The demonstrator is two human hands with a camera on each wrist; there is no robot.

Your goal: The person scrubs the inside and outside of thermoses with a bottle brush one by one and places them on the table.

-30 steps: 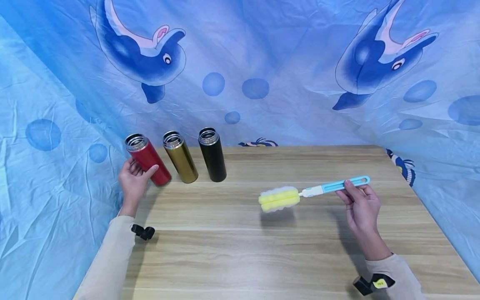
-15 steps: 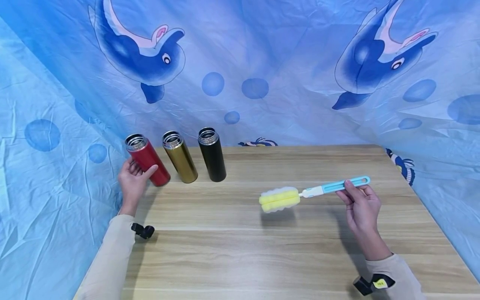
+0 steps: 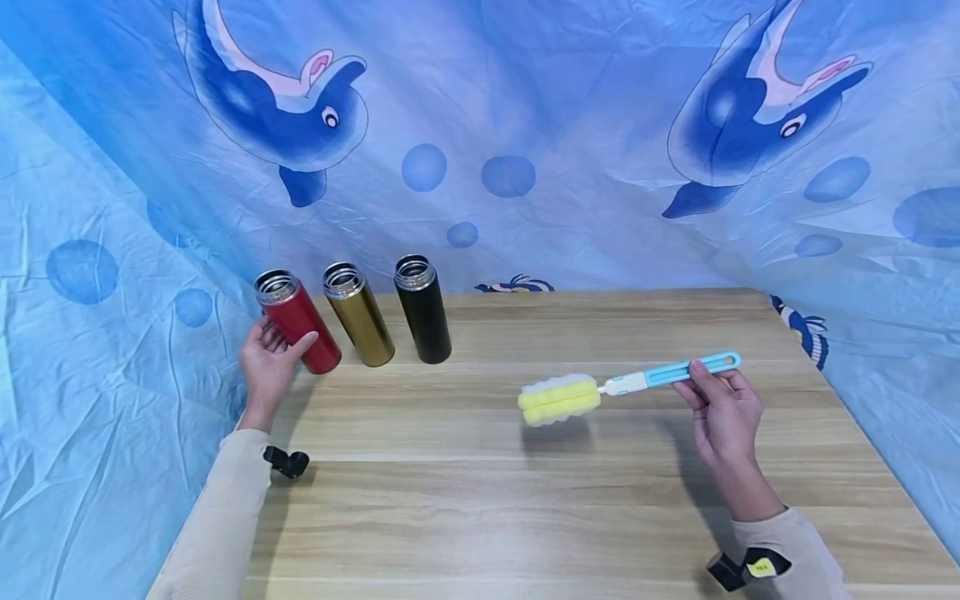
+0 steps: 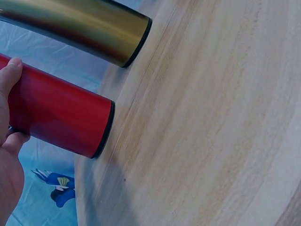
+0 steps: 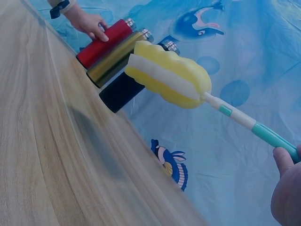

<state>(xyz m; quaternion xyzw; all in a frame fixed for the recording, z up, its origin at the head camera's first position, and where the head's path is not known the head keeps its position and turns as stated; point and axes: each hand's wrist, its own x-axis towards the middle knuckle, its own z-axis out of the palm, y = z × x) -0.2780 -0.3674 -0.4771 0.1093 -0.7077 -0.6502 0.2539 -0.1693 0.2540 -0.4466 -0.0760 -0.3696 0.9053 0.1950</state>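
Observation:
On the left of the table stands a red vacuum flask (image 3: 303, 325) without a lid, and my left hand (image 3: 270, 362) grips its body between thumb and fingers. In the left wrist view the flask's dark base (image 4: 106, 129) meets the wood. My right hand (image 3: 726, 417) pinches the blue handle of a bottle brush (image 3: 558, 400) with a yellow and white sponge head. The brush is held above the table, its head pointing left and casting a shadow below. In the right wrist view the sponge head (image 5: 171, 77) partly covers the black flask.
To the right of the red flask stand a gold flask (image 3: 362, 321) and a black flask (image 3: 423, 317), both open at the top. The wooden table (image 3: 480, 517) ends at a blue dolphin-print cloth (image 3: 570, 233) behind and at the sides.
The red flask's top has shifted very slightly to the right with my left hand. My right hand and the brush stay nearly still.

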